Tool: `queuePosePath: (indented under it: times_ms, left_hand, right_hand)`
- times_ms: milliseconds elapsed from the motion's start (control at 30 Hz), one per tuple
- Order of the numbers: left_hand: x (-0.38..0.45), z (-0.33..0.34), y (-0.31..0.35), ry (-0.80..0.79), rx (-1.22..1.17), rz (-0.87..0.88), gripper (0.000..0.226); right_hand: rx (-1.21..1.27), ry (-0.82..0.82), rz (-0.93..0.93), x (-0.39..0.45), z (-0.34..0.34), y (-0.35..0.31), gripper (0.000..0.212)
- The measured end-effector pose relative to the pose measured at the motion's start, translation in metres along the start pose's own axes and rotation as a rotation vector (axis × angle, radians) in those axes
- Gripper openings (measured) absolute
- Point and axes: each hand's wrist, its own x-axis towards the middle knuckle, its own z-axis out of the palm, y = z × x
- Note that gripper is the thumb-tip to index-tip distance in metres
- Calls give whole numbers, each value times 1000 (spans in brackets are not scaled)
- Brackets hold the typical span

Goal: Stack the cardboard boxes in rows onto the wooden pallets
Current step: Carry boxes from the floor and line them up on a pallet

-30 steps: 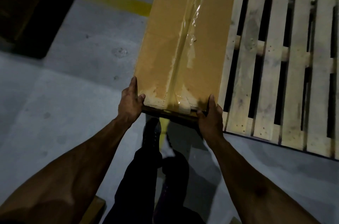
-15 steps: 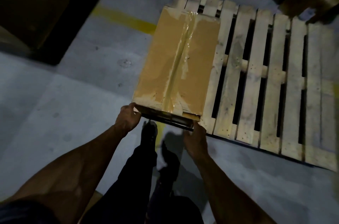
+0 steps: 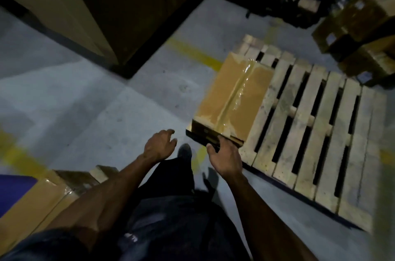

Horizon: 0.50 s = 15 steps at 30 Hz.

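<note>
A flat, taped cardboard box lies on the left end of the wooden pallet, its long side running along the slats. My left hand hovers off the box, to the left of its near corner, fingers apart and holding nothing. My right hand is just below the box's near edge with spread fingers, fingertips close to the dark side of the box; no grip shows.
Another taped cardboard box sits at the lower left beside a wooden block. Large dark cartons stand at the upper left. More boxes are piled beyond the pallet at the upper right. Yellow floor lines cross the grey concrete.
Both hands have let go of the box, which now rests on the pallet. The hands have drawn back toward me and the view has pulled away and turned left.
</note>
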Motion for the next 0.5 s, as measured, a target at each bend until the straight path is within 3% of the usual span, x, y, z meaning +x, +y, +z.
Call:
queuePosePath:
  times_ms: [233, 500]
  left_hand:
    - [-26, -60, -42, 123, 0, -73, 51]
    - [-27, -106, -122, 241, -166, -285, 51]
  right_hand:
    - [-252, -42, -256, 3, -15, -90, 64]
    - [-488, -137, -526, 54, 30, -219, 64]
